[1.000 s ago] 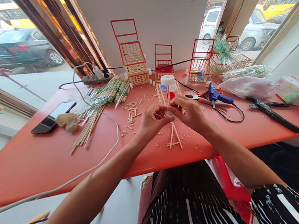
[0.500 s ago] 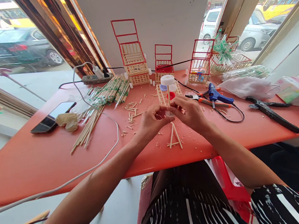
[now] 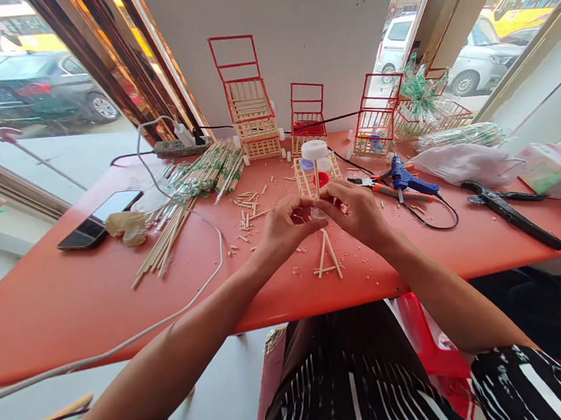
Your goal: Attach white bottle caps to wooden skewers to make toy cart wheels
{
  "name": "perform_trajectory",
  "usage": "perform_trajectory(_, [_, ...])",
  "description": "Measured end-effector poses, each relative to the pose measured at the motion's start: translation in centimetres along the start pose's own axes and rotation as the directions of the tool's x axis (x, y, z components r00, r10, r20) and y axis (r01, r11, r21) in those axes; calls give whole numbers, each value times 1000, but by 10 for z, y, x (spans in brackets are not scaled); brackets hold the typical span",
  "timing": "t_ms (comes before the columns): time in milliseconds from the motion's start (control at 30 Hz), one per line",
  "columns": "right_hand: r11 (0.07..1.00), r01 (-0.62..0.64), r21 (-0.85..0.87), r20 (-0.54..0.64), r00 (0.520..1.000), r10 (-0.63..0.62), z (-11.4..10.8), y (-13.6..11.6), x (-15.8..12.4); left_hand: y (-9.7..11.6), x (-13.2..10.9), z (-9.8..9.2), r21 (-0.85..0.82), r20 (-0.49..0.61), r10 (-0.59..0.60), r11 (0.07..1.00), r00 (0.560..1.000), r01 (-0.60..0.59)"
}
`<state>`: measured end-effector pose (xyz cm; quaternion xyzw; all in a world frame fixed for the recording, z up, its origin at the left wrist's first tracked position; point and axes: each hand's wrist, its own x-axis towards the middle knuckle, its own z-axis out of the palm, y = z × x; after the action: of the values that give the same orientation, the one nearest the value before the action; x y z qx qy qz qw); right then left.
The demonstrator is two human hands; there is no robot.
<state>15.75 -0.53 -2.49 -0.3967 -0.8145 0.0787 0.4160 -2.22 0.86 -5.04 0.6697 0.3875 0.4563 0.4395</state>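
Note:
A thin wooden stick (image 3: 316,178) stands upright between my hands, with a white bottle cap (image 3: 314,149) on its top end. Around the stick's lower end, at a pale cap (image 3: 317,213), the fingers of my left hand (image 3: 287,226) are closed from the left. From the right, my right hand (image 3: 356,214) pinches the same lower part of the stick. Fingers partly hide that cap. Just below my hands, short sticks form a small A-shaped frame (image 3: 326,258) on the table. Behind the stick lies a stick lattice (image 3: 302,179) with a red cap (image 3: 322,179) and other caps.
Stick carts with red frames (image 3: 251,106) stand along the wall. A bundle of sticks (image 3: 206,168), a phone (image 3: 98,219) and a white cable (image 3: 221,243) lie left. Pliers (image 3: 404,194), a blue glue gun (image 3: 410,179) and a black-handled cutter (image 3: 516,215) lie right.

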Motion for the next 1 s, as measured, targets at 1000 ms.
perform_trajectory(1000, [1000,7,-6,-13,1000,-7,1,2,0,-1,1,0,-20,6,-4,1000,1000,4])
